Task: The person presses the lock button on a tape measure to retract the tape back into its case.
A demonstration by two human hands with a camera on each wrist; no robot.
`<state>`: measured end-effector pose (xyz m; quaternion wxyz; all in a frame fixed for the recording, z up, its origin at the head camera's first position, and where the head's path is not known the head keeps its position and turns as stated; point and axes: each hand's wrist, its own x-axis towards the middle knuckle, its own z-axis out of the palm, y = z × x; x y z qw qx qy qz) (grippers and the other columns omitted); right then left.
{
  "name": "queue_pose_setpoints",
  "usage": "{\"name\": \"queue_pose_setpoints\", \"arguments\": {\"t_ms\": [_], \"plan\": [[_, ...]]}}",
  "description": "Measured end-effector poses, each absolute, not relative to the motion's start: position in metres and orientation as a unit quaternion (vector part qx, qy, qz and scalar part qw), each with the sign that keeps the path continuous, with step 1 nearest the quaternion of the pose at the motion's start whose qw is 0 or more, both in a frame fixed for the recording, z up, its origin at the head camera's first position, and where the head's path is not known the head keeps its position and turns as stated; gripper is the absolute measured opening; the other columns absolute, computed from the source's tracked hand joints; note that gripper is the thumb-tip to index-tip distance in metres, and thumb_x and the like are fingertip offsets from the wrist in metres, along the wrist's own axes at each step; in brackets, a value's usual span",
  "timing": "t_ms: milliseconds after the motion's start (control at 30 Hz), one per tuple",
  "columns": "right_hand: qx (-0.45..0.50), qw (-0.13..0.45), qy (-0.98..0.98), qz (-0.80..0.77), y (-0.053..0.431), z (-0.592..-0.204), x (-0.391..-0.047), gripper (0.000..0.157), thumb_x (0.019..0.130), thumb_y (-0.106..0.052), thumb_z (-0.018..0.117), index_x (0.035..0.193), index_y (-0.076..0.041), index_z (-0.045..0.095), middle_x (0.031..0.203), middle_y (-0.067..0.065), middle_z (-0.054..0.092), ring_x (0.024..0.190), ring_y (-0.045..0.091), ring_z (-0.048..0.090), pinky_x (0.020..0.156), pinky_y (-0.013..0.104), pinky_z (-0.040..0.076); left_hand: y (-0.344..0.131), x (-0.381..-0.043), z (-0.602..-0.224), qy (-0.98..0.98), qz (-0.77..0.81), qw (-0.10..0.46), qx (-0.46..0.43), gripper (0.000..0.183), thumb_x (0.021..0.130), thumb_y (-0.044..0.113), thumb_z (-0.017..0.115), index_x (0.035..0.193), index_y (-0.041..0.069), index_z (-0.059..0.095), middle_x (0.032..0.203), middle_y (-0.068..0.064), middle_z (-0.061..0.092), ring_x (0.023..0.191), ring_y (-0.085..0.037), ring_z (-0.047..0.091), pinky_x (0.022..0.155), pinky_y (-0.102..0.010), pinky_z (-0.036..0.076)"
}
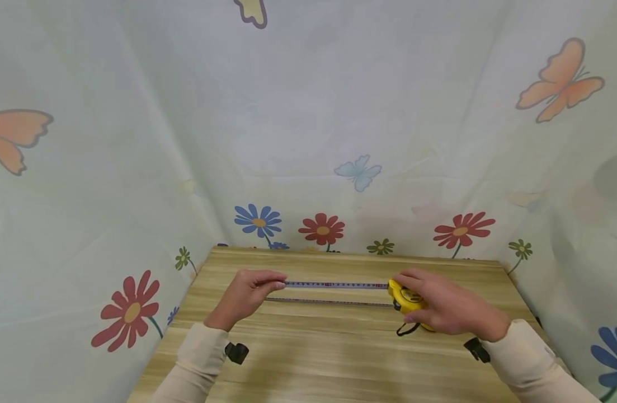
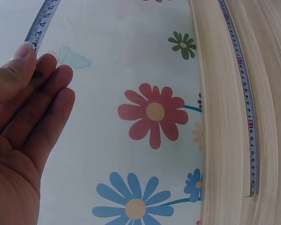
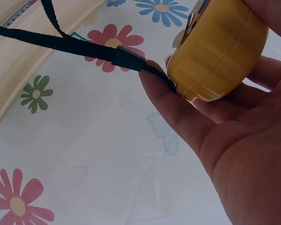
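A yellow tape measure [image 1: 408,296] is held in my right hand [image 1: 449,302], over the right part of the wooden table. Its blade [image 1: 338,285] runs out to the left, stretched straight. My left hand [image 1: 248,299] pinches the blade's free end between thumb and forefinger; the other fingers are loosely bent in the left wrist view. A black wrist strap [image 3: 75,45] hangs from the tape measure's case. Below the blade in the head view, a thin strip with measuring marks [image 1: 328,302] lies flat along the table, roughly parallel to it. The same numbered strip [image 2: 247,93] shows in the left wrist view.
The wooden table [image 1: 313,358] has its back edge close to a pale hanging sheet [image 1: 308,112] printed with flowers and butterflies. This sheet also encloses the left and right sides. Small black devices [image 1: 236,352] are worn at both wrists.
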<state>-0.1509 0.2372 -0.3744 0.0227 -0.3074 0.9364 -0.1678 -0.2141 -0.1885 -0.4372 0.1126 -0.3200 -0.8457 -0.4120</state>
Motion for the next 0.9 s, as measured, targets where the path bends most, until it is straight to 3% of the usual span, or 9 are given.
{"name": "queue_pose_setpoints", "arguments": {"t_ms": [900], "plan": [[-0.311,0.032,0.935,-0.168,0.2336,-0.3752,-0.1530,0.065,0.094,-0.031,0.080,0.149,-0.008,0.055,0.143,0.007,0.058,0.106,0.011,0.059,0.089,0.034,0.058,-0.1830,-0.2143,-0.4381,-0.840,-0.425,0.107,-0.320,0.022,0.097,0.009,0.073,0.118,0.007,0.080,0.109,-0.009,0.081,0.094,-0.014,0.080,0.081,-0.021,0.062]]}}
